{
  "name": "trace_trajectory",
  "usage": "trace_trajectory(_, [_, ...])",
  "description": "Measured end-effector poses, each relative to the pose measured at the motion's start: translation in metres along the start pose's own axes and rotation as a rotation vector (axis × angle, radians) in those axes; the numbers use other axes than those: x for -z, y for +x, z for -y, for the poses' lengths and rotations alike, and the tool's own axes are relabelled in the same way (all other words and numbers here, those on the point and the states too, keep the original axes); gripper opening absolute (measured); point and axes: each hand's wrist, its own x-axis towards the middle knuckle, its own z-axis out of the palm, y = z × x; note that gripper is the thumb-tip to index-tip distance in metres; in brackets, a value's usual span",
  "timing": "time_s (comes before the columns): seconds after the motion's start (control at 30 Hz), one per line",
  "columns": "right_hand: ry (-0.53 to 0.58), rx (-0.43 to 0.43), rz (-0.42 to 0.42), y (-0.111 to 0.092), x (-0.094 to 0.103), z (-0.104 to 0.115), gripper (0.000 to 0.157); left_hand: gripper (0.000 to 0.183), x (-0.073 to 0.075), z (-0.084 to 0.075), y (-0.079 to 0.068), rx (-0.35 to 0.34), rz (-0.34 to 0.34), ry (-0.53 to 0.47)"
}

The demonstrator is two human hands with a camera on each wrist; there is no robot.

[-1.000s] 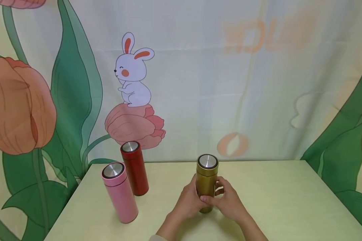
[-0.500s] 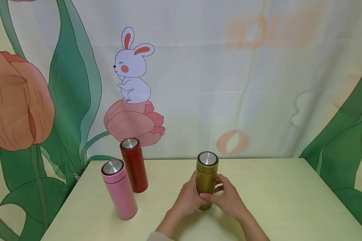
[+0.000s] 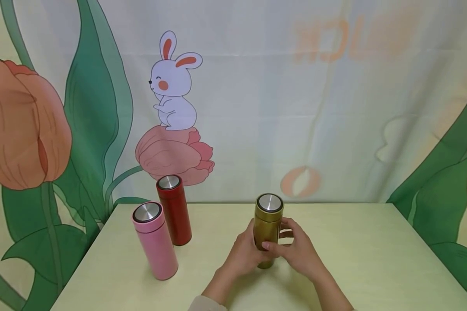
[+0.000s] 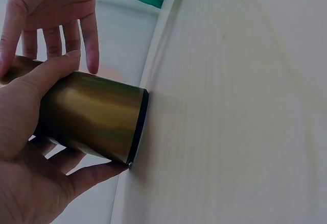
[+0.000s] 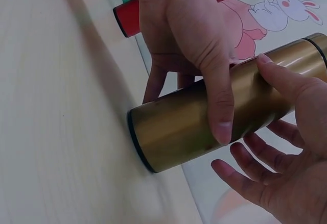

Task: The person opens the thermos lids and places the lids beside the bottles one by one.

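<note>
A gold thermos bottle (image 3: 267, 226) with a silver-topped lid stands near the middle of the table in the head view. My left hand (image 3: 246, 252) grips its lower body, the thumb on one side and the fingers round the other, as the left wrist view shows. The right hand (image 5: 291, 152) is at the bottle's other side. Its thumb touches the gold wall while its fingers are relaxed and spread, with the lower fingertips off the surface in the right wrist view. The dark base ring (image 4: 139, 127) is right at the tabletop.
To the left stand a pink thermos bottle (image 3: 157, 250) and, just behind it, a red thermos bottle (image 3: 177, 220). The pale table (image 3: 354, 255) ends at the back against a printed curtain (image 3: 256, 108) with a rabbit and tulips.
The right thumb has slid a little up and to the right along the gold bottle. The head view has tilted slightly; the pink and red bottles stand as before.
</note>
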Motion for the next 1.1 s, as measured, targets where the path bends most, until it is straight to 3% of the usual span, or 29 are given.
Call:
trace_trajectory(0.67, [0.033,0.113,-0.025,-0.007,0.015,0.027,0.077,0.086,-0.001,-0.004,-0.001,0.035,-0.012,-0.058])
trace_trajectory(1.1, [0.031,0.123,-0.043,-0.004,0.015,0.037,0.076,0.089,0.000,-0.006,-0.001,0.063,0.002,-0.090])
